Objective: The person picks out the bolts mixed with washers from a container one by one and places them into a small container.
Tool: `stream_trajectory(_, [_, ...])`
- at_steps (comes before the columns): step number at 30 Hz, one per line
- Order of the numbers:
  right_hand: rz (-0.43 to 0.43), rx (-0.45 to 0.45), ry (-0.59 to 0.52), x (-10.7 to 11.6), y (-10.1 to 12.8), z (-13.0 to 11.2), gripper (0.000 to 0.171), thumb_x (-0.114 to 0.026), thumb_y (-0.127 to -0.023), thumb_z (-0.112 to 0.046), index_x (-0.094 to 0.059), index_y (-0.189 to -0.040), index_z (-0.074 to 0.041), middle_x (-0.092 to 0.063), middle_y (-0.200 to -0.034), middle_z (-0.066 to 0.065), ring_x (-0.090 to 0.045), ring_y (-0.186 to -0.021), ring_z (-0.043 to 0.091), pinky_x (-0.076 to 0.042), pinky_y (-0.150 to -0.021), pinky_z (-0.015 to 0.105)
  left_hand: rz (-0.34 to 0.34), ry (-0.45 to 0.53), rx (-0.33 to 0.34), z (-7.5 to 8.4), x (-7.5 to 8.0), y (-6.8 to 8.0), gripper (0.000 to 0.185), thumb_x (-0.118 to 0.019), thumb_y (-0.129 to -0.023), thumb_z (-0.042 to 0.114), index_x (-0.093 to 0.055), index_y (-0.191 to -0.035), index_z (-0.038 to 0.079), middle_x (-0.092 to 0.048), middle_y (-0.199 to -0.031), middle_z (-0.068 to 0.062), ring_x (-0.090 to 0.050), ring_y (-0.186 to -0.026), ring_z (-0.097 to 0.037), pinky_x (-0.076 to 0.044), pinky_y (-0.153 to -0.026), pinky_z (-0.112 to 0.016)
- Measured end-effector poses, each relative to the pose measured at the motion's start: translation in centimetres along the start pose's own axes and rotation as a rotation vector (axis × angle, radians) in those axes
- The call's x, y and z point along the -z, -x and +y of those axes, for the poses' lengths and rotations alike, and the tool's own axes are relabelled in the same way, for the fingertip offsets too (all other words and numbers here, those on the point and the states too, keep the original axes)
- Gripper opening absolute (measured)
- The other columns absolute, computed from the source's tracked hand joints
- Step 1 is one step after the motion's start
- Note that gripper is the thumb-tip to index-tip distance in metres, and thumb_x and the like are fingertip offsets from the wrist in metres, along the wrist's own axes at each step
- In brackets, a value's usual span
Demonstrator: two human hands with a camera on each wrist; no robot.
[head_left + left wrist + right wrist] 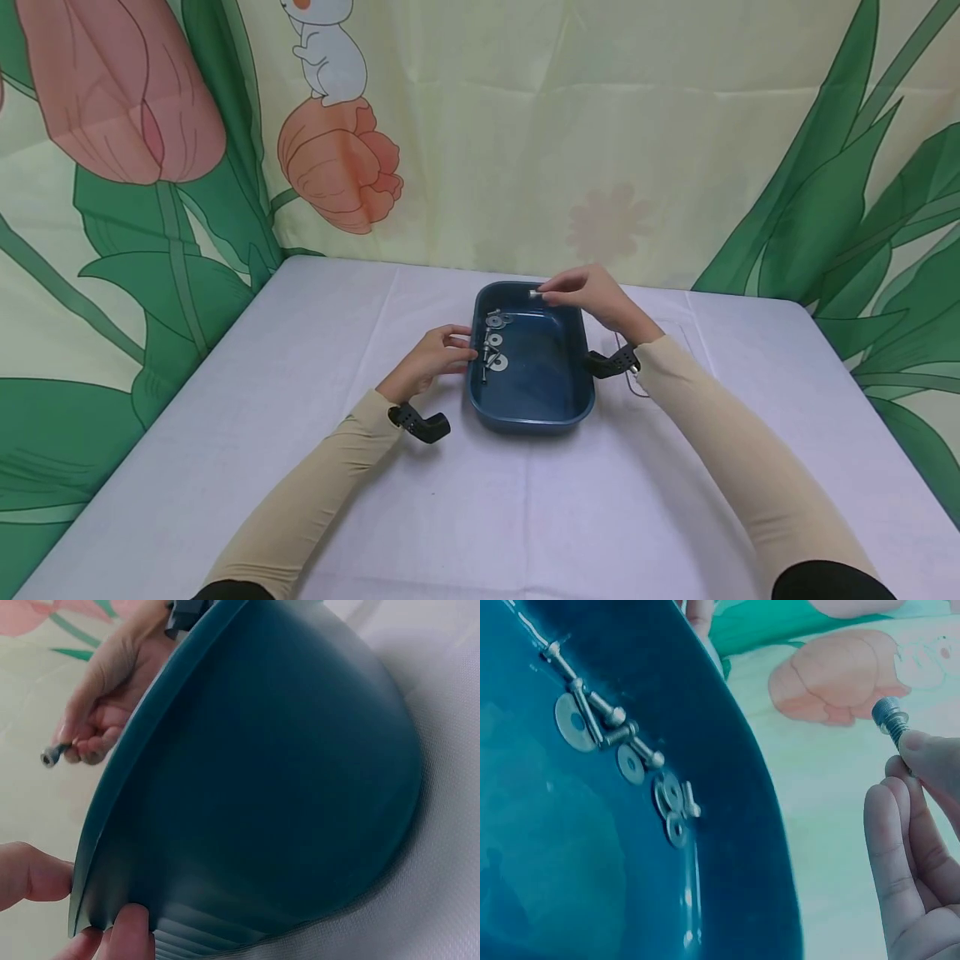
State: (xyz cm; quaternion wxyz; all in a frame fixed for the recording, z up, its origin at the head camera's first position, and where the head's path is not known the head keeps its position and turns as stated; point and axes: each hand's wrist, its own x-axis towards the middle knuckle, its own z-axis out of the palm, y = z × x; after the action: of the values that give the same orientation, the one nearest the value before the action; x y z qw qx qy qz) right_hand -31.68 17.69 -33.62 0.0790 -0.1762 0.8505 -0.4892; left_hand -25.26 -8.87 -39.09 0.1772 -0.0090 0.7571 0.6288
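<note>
My right hand [592,297] holds a short metal bolt [888,712] by its threaded end, pinched between thumb and fingertips above the far end of a blue tray [543,367]. The bolt has a knurled socket head, with a ring just below it. At the tray's left side, my left hand [432,357] pinches the rim; the left wrist view shows the thumb [37,876] on one side and fingers on the outer wall. Several bolts [585,712] and flat washers [631,763] lie inside the tray along its left wall.
The tray stands on a table with a white cloth [375,517]. Right of it, partly behind the right wrist, lies a thin dark outline [637,390] on the cloth. A printed curtain [480,167] with flowers and leaves hangs behind the table's far edge.
</note>
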Motion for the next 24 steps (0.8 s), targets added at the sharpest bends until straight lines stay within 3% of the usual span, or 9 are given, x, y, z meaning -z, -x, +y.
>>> stream_trajectory(6, [0.039,-0.004,0.011,1.8,1.1,0.4,0.027,-0.070,-0.084,-0.021,-0.071,-0.105,-0.003,-0.071,-0.102,0.010,-0.065,-0.087,0.010,-0.050,-0.096,0.041,0.011,-0.015,0.026,0.2,-0.1,-0.1,0.050,-0.063,-0.086,0.001,-0.046,-0.133,0.004,-0.050,-0.122,-0.018,-0.060,-0.100,-0.023,-0.056,-0.088,-0.037])
stream_trajectory(13, [0.078,-0.010,-0.002,4.0,2.5,0.5,0.028,-0.071,-0.084,-0.017,-0.069,-0.107,0.000,-0.072,-0.090,-0.004,-0.065,-0.082,0.009,-0.054,-0.083,0.021,0.003,-0.018,0.040,0.3,0.0,-0.2,0.050,-0.064,-0.086,0.002,-0.046,-0.133,0.006,-0.049,-0.125,-0.017,-0.058,-0.105,-0.025,-0.055,-0.089,-0.037])
stream_trajectory(16, [0.088,-0.013,-0.035,4.8,3.0,0.7,0.028,-0.071,-0.083,-0.014,-0.069,-0.106,0.001,-0.072,-0.089,-0.004,-0.065,-0.080,0.009,-0.054,-0.079,0.018,0.003,-0.027,0.051,0.4,0.0,-0.2,0.051,-0.064,-0.086,0.004,-0.045,-0.134,0.006,-0.049,-0.127,-0.018,-0.058,-0.108,-0.026,-0.055,-0.089,-0.038])
stream_trajectory(24, [0.114,-0.049,-0.068,6.3,4.6,1.7,0.023,-0.072,-0.083,-0.017,-0.072,-0.102,-0.006,-0.070,-0.085,-0.012,-0.066,-0.081,0.010,-0.053,-0.078,0.014,-0.030,-0.047,0.077,1.0,0.3,0.2,0.050,-0.061,-0.089,0.004,-0.044,-0.135,0.006,-0.051,-0.127,-0.019,-0.060,-0.104,-0.024,-0.055,-0.090,-0.038])
